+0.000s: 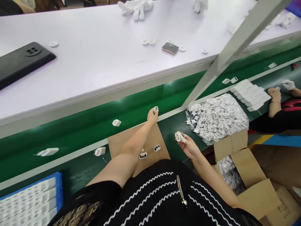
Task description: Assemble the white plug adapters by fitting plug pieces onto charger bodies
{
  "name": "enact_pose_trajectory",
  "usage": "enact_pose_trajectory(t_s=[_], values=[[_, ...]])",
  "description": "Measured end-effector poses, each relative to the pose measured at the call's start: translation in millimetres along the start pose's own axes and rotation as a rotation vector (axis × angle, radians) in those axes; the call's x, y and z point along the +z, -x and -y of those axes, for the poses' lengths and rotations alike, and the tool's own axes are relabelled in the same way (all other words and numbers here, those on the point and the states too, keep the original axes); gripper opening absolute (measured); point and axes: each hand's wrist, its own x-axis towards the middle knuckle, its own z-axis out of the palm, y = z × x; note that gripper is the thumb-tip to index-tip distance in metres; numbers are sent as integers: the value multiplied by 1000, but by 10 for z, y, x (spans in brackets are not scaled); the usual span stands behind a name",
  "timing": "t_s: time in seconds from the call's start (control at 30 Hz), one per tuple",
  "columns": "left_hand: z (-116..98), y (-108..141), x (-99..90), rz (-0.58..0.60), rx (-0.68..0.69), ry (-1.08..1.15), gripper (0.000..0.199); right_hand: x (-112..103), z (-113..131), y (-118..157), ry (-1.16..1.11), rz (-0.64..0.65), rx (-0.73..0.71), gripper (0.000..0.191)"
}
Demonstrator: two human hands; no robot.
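My left hand (152,115) reaches over the far edge of the cardboard sheet (124,141), its fingers closed on a small white charger housing (155,109). To the right, above the dark green bench, my right hand (188,147) pinches a white piece (179,137); white covers show on its fingertips. Two open white housings, one near the sheet's middle (157,147) and one lower left (143,155), lie on the cardboard. A white plug housing (100,151) rests just left of the sheet. Others sit on the green belt (84,127), including one (116,122).
A heap of white plug parts (218,116) lies right, beside rows of white housings (250,94) and another person's hands (275,94). An open carton (249,169) stands lower right, a blue tray (59,191) lower left. A metal post (221,59) slants beside the raised white shelf (94,62).
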Motion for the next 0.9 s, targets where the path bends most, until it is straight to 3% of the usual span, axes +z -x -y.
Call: enact_pose_trajectory(t_s=[0.1,0.27,0.43,0.57,0.7,0.8,0.9], values=[[-82,567,-173,158,-31,102,41,-23,107,187,-52,69,26,53],[-152,1824,-639,417,-56,240,49,131,136,441,-71,229,38,49],[-307,2756,-1009,548,30,315,51,435,62,693,222,309,-164,50],[-456,3173,-1129,564,112,406,53,648,13,975,466,376,-407,40],[-519,3406,-1167,507,131,437,48,784,1,1246,581,434,-597,26],[-546,3495,-1166,460,84,546,51,817,-6,1351,560,411,-613,28],[-583,3522,-1182,457,-84,792,52,809,-20,1381,468,354,-539,35]])
